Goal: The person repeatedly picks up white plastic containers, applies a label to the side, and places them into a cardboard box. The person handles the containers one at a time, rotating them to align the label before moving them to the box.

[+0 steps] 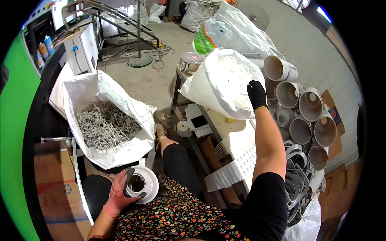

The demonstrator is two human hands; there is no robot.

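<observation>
My left hand point(120, 193), in a pink glove with dark fingertips, grips a white flanged plastic fitting point(152, 185) over my lap. The fitting has a round dark opening and a short stub at its top. My right hand point(256, 94), in a black glove, is at the right side of an open white sack point(201, 82) full of white plastic rings point(231, 78). Its fingers are curled down among the rings; whatever they pinch is too small to make out.
To the left stands a white sack point(138, 150) of thin grey plastic sprues point(106, 126). Grey pipe fittings point(300, 130) are stacked at the right, above curved grey parts point(297, 172). A phone point(198, 121) and a white roll point(184, 128) lie beside the bench. A cardboard box point(60, 193) is at lower left.
</observation>
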